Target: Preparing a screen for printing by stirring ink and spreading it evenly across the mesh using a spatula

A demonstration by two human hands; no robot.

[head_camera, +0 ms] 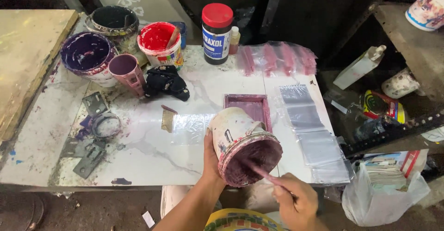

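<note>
Steadiness counts: keep your left hand (pixel 212 159) wrapped firmly round the tilted paint tub (pixel 243 143) above the table (pixel 152 152) edge, while your right hand (pixel 296 203), fingers closed on the stick (pixel 263 173), scrapes purple ink evenly off the inner wall.

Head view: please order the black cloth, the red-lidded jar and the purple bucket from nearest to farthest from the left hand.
From the left hand, which holds the tilted paint tub:
1. Black cloth, up and to the left on the table.
2. Red-lidded jar, at the table's back edge.
3. Purple bucket, at the far left corner.
</note>
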